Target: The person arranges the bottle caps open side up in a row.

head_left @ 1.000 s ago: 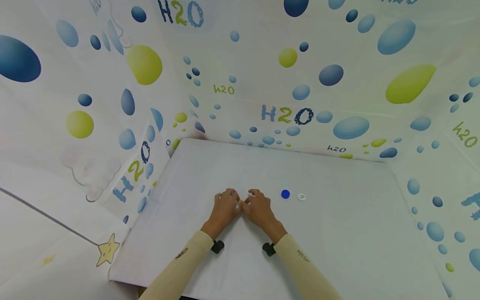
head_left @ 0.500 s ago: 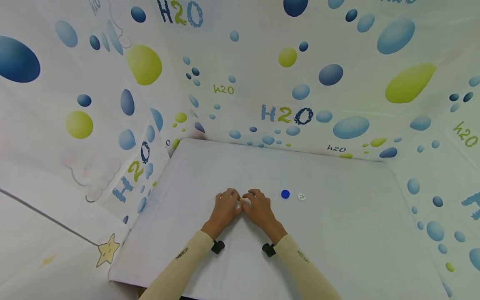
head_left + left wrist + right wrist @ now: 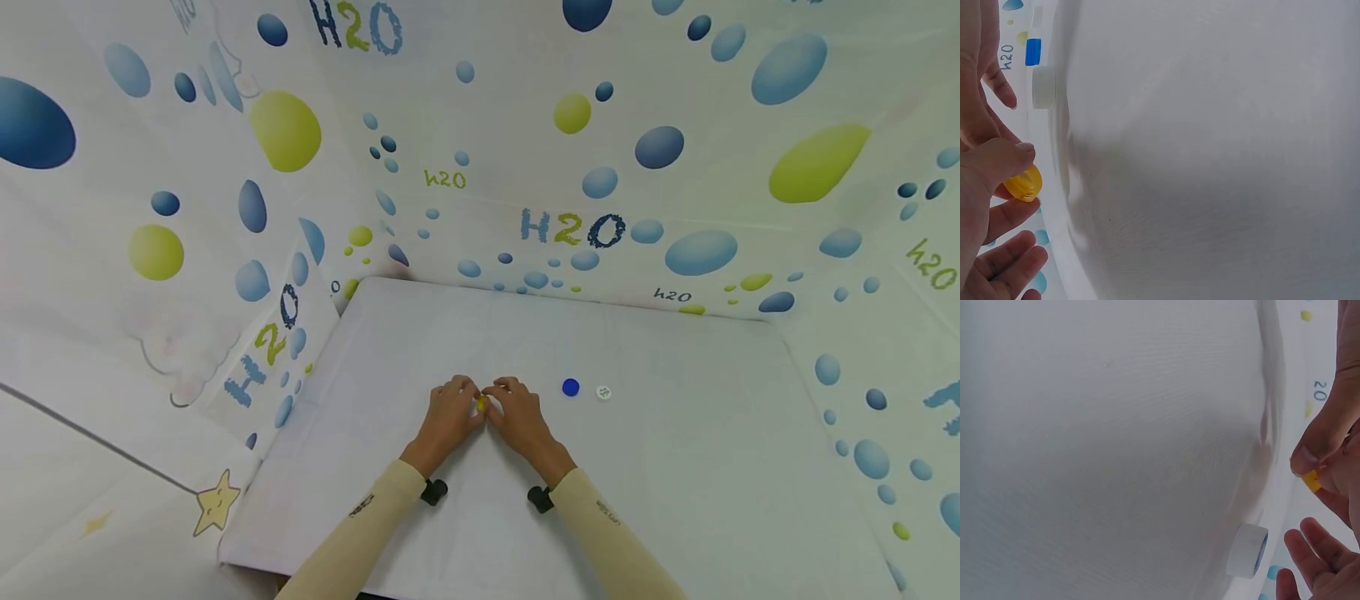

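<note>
Over the middle of the white table (image 3: 450,333), both hands meet at a small, smooth yellow piece (image 3: 482,404). In the left wrist view the yellow piece (image 3: 1024,184) looks rounded and glossy, with ridges at its lower end; I cannot tell what kind of thing it is. My left hand (image 3: 447,414) pinches it between thumb and fingers. From the other side my right hand (image 3: 517,417) pinches it too, its remaining fingers spread loosely. Only a little yellow shows in the right wrist view, as the fingers cover most of it.
Right of the hands a blue disc (image 3: 571,387) lies beside a white disc (image 3: 603,392) with dark markings. A short white cylinder (image 3: 1247,551) shows in the right wrist view. Patterned sheets (image 3: 480,125) wall in the table's back and sides.
The hands stay almost in place. The right fingertips have shifted slightly left toward the left hand, and more of the yellow piece shows between them. The head view has tilted a little.
</note>
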`<state>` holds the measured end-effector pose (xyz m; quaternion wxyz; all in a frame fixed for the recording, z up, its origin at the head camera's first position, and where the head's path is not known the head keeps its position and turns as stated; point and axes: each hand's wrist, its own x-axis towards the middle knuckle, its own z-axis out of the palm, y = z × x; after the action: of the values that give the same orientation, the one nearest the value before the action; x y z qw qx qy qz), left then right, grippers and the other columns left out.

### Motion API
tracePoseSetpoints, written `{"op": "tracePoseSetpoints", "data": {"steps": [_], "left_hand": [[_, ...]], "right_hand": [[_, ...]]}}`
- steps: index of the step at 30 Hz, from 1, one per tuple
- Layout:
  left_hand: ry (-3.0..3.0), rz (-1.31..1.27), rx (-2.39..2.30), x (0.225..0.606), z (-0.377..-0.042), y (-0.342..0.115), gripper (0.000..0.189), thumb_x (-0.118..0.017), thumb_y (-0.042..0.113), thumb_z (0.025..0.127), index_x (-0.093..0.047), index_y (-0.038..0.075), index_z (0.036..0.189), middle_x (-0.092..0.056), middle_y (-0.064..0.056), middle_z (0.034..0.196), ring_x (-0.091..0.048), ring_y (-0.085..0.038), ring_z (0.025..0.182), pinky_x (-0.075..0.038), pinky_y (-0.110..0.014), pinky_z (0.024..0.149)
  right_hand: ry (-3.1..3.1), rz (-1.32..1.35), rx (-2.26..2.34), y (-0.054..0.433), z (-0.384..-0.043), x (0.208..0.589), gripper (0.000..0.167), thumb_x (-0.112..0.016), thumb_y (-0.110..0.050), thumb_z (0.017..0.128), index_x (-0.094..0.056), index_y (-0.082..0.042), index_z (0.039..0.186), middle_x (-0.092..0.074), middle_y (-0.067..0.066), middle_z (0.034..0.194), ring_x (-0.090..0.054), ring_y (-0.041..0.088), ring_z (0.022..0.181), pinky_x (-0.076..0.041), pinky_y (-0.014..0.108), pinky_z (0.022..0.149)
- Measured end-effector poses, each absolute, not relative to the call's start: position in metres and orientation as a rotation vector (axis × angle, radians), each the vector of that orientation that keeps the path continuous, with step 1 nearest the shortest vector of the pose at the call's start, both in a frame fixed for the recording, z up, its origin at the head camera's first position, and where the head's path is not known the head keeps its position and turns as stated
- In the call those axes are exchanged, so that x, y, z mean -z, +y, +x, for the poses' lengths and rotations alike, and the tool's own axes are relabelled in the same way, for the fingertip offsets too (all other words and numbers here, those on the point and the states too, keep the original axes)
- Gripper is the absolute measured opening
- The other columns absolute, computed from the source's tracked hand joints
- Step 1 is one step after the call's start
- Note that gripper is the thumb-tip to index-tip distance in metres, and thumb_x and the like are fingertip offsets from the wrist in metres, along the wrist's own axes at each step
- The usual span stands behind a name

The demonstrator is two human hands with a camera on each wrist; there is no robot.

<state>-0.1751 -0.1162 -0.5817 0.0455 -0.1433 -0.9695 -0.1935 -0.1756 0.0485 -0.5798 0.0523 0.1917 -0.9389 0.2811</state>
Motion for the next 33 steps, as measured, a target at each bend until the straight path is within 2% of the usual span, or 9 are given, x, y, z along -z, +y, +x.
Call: {"op": "tracePoseSetpoints", "data": {"steps": [4,15,33], "left_hand": [[-2.98,-0.431,0.586,0.582,-0.177,-0.117,0.03,-0.082,0.026,0.094,-0.069,0.008,0.115,-0.062,-0.012,0.129,-0.062,-0.031,0.122,-0.045,-0.055,0.108],[-3.021,-0.441,0.591,0.58,-0.179,-0.119,0.032,-0.084,0.028,0.093,-0.072,0.007,0.115,-0.061,-0.014,0.135,-0.06,-0.033,0.127,-0.044,-0.056,0.11],[-3.038,-0.504,0.52,0.583,-0.182,-0.118,0.028,-0.081,0.028,0.095,-0.073,0.009,0.114,-0.06,-0.015,0.136,-0.061,-0.034,0.125,-0.046,-0.057,0.107]], "right_hand": [[-2.859,0.607,-0.814,0.049,-0.175,0.582,0.028,-0.073,-0.022,0.102,-0.074,-0.012,0.128,-0.065,0.014,0.133,-0.066,0.033,0.119,-0.052,0.056,0.091],[-2.964,0.587,-0.749,0.051,-0.176,0.582,0.03,-0.072,-0.027,0.103,-0.073,-0.015,0.13,-0.061,0.012,0.142,-0.061,0.032,0.128,-0.047,0.056,0.099],[-2.981,0.609,-0.614,0.054,-0.178,0.591,0.026,-0.072,-0.027,0.102,-0.074,-0.016,0.126,-0.062,0.011,0.141,-0.063,0.031,0.122,-0.05,0.054,0.094]]}}
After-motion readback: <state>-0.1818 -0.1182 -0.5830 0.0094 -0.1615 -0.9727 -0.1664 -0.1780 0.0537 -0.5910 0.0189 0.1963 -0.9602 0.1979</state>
